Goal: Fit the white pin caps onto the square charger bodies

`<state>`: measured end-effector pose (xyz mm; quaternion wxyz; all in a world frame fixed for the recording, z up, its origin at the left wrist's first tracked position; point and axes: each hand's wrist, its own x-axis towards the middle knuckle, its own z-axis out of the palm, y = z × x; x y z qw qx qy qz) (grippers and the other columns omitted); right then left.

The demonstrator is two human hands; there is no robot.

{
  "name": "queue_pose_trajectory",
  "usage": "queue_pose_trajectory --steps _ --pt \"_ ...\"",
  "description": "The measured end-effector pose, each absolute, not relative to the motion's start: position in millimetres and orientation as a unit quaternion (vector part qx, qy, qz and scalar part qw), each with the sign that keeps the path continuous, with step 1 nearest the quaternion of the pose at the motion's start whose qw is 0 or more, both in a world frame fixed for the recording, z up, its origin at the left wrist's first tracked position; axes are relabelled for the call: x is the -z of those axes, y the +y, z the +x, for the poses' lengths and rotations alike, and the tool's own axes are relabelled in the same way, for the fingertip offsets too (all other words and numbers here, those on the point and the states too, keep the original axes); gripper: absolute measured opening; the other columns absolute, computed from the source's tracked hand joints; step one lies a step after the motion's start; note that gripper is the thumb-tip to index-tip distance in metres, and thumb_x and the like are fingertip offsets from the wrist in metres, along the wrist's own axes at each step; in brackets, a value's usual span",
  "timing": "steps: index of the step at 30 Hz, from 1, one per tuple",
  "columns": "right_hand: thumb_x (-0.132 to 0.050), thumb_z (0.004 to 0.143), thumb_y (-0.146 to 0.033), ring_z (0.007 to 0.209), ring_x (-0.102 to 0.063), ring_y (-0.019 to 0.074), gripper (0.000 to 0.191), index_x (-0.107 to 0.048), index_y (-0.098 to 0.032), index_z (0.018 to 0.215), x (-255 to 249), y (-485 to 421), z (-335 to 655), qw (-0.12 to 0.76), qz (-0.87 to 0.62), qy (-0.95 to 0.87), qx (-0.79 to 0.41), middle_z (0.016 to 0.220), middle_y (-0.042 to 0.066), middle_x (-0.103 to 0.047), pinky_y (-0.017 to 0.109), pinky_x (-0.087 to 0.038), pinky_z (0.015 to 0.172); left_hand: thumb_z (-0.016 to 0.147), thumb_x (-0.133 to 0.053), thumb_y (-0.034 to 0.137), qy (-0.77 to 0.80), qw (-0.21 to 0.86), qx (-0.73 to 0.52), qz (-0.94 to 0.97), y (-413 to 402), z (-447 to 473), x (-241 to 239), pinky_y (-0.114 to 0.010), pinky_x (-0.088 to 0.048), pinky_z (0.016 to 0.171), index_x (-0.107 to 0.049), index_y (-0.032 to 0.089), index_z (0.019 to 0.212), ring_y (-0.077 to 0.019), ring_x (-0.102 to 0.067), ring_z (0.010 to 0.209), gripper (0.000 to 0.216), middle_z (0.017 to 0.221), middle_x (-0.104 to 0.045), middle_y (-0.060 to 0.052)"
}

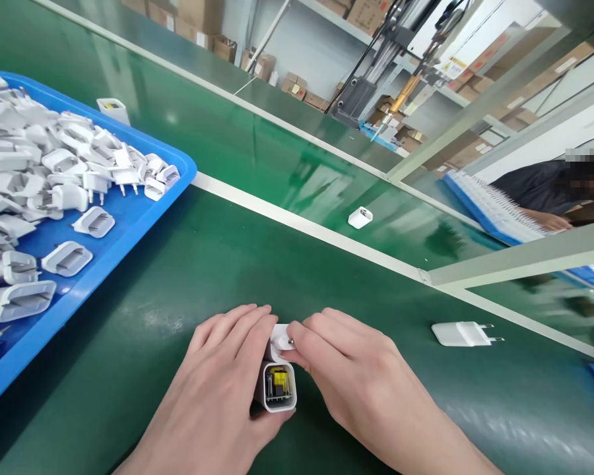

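Green bench (188,277), both hands closed on charger (279,386)

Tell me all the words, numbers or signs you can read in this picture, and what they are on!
None can be read.
White sign with a yellow warning mark hanging in the background: its print is too small and blurred.
Brown cardboard boxes on the shelves: their labels are too small.
White plastic charger shell with a yellow part inside, held by the left hand and right hand: no text shows.
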<state>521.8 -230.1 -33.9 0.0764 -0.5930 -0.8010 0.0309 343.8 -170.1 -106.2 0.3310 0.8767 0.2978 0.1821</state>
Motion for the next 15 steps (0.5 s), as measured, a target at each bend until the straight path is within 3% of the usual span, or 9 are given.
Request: queue_pose_trajectory --steps 6,9,15 --pt "-0.042 0.108 -0.018 0.066 -0.043 0.0163 0.027 -0.061 -0.017 0.089 36 -231 526 0.076 -0.594 -0.801 -0.004 0.076 0.002 -0.056 0.032 -0.035 0.061 0.084 -0.066 0.027 0.313 0.316 -0.157 0.882 -174 340 103 -0.049 -0.051 0.109 -0.042 0.025 0.145 -0.0311 -0.053 0.138 0.065 0.147 -0.059 -0.007" --pt "-0.041 0.110 -0.025 0.071 -0.052 0.0167 0.029 -0.064 -0.017 0.094 30 -240 552 0.045 -0.640 -0.767 -0.007 0.081 0.004 -0.060 0.030 -0.039 0.065 0.087 -0.065 0.037 0.305 0.293 -0.172 0.890 -175 334 111 -0.048 -0.057 0.100 -0.036 0.025 0.149 -0.0327 -0.057 0.134 0.070 0.147 -0.059 -0.008" --pt "-0.045 0.108 -0.044 0.076 -0.067 0.0213 0.031 -0.065 -0.020 0.108 1 -304 636 -0.063 -0.789 -0.610 -0.016 0.091 0.007 -0.069 0.031 -0.046 0.067 0.095 -0.055 0.047 0.242 0.232 -0.230 0.914 -177 323 135 -0.047 -0.061 0.093 -0.039 0.028 0.147 -0.0323 -0.062 0.129 0.057 0.147 -0.059 -0.008"
